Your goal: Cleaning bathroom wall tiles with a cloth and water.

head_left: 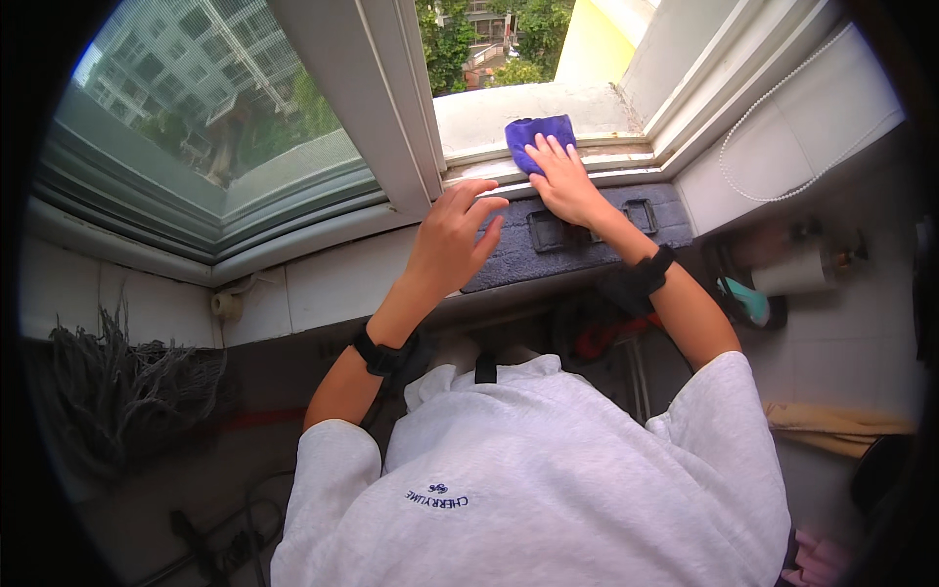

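Past the cloth (528, 132), the open window gap leads outward over the ledge (471, 122), bounded by the post (391, 108) to the left and the jamb (734, 88) to the right. Along the track (618, 155), room remains between cloth and jamb. Leftward, the left hand (452, 233) stands near the cloth with a narrow gap between, and post and pane (225, 147) close that side. On the mat (504, 266), two black brackets (535, 233) flank the right forearm (626, 240). The cord (722, 155) hangs well apart from both hands
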